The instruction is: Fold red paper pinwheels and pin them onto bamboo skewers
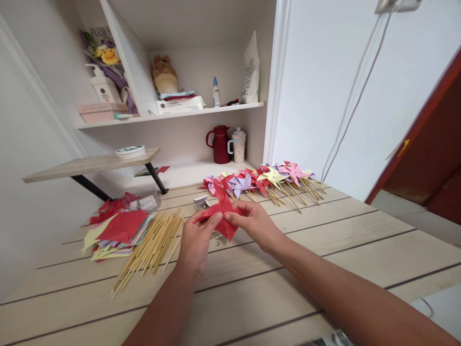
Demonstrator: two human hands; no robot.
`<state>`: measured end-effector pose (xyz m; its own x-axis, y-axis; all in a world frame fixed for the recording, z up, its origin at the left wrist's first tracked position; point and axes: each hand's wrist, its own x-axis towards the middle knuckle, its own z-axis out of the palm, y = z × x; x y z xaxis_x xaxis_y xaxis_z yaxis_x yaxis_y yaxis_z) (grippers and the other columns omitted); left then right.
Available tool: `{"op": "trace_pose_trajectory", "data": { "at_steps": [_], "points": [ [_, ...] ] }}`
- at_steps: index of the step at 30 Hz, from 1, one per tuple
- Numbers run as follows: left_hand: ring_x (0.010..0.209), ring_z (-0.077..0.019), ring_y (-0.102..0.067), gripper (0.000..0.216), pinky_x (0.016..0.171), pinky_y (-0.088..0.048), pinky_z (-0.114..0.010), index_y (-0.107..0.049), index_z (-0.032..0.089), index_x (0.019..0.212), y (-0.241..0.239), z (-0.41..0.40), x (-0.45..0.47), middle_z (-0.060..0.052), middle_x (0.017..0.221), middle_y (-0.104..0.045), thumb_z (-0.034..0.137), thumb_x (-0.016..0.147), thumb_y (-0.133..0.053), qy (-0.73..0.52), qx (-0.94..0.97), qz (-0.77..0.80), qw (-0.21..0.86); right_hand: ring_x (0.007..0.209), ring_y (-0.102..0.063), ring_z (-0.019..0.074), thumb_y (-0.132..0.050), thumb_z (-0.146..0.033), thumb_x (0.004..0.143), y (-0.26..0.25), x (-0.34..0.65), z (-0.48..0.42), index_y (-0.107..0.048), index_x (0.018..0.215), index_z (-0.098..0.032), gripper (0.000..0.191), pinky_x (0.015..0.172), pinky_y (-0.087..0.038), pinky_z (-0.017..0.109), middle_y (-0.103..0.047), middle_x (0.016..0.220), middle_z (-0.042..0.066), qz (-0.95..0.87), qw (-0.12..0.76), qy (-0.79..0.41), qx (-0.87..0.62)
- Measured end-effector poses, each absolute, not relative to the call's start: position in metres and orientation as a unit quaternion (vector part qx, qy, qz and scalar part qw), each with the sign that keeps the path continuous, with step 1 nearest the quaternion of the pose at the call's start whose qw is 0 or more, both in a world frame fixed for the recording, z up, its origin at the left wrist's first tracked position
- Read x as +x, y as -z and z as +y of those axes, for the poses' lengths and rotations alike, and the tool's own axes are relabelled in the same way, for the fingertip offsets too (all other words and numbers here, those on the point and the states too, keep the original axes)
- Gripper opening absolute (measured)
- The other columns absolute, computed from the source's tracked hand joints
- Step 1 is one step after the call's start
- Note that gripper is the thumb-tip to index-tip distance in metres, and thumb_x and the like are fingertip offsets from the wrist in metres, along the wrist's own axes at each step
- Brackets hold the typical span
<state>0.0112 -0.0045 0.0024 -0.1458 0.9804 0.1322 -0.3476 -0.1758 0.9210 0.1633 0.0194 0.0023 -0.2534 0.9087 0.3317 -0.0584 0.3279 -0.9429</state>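
Between my two hands is a red paper pinwheel (224,205), held above the table with its folded points spread. My left hand (196,236) grips its left side, the thumb pressed near the centre. My right hand (257,223) pinches the other side, its thumb tip also close to the middle. Small shiny metal pieces (218,238) lie on the table just below the pinwheel. Behind my left hand stands a small open box (200,203). A bundle of thin wooden sticks (153,245) rests left of my hands.
Finished pinwheels (272,178) on sticks lie in a pile at the back right. Coloured paper sheets (120,228) are stacked at the left, beneath a small raised shelf (90,163). A dark red jug (220,144) and a cup (238,145) stand in the back nook.
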Motion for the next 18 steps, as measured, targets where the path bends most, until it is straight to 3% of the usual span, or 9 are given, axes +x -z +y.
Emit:
{"op": "trace_pose_trajectory", "data": {
  "at_steps": [7, 14, 18],
  "points": [
    [0.086, -0.0218, -0.073, 0.038, 0.086, -0.054, -0.035, -0.076, 0.014, 0.091, 0.0001, -0.0027, 0.0107, -0.01, 0.094, -0.079, 0.034, 0.062, -0.09, -0.657, 0.402, 0.403, 0.494, 0.065, -0.05, 0.0144, -0.07, -0.047, 0.081, -0.0061, 0.1619, 0.0164, -0.064, 0.068, -0.019, 0.031, 0.067, -0.04, 0.029, -0.058, 0.064, -0.002, -0.624, 0.499, -0.509, -0.32],
    [0.083, -0.0203, -0.073, 0.037, 0.082, -0.055, -0.032, -0.077, 0.015, 0.091, 0.0023, -0.0028, 0.0107, -0.008, 0.091, -0.08, 0.034, 0.063, -0.09, -0.649, 0.411, 0.428, 0.477, 0.061, -0.047, 0.0135, -0.072, -0.042, 0.078, -0.0037, 0.16, 0.0175, -0.063, 0.068, -0.019, 0.027, 0.063, -0.036, 0.028, -0.057, 0.064, -0.002, -0.611, 0.507, -0.497, -0.35],
    [0.084, -0.0224, -0.073, 0.038, 0.081, -0.054, -0.033, -0.078, 0.014, 0.089, 0.0046, -0.0031, 0.0112, -0.01, 0.09, -0.079, 0.045, 0.067, -0.086, -0.605, 0.429, 0.439, 0.508, 0.059, -0.046, 0.0135, -0.072, -0.04, 0.075, -0.0033, 0.1583, 0.0175, -0.063, 0.067, -0.019, 0.024, 0.061, -0.035, 0.028, -0.057, 0.063, -0.003, -0.594, 0.517, -0.498, -0.364]
  ]
}}
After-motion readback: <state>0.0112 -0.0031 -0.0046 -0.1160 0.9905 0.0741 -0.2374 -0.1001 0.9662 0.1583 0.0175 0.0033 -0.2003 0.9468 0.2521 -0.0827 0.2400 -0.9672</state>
